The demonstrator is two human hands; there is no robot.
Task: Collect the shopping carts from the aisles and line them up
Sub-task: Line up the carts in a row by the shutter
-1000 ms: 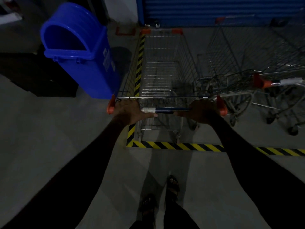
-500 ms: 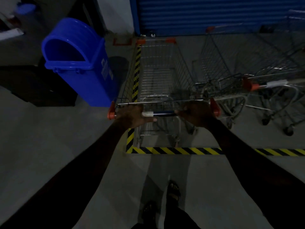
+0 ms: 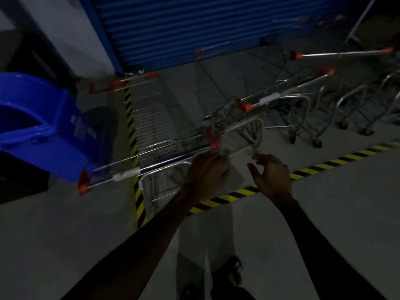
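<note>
Four wire carts [image 3: 151, 126] at least — chrome, orange-capped handles; one blue plastic bin [image 3: 43, 126]. Left hand [image 3: 205, 172] rests at nearest cart's handle, grip unclear; right hand [image 3: 270, 172] loose, holding nothing.

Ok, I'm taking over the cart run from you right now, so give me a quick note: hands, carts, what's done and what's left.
Left hand: at the right end of the near cart's handle; grip too blurred to tell.
Right hand: open, off the handle, beside the cart frame.
Near cart: inside the striped floor tape, next to the blue bin.
Other carts: parked to its right, before the blue shutter.
Done: cart brought into the bay.
Left: probably straighten it against the row, then fetch more.
</note>
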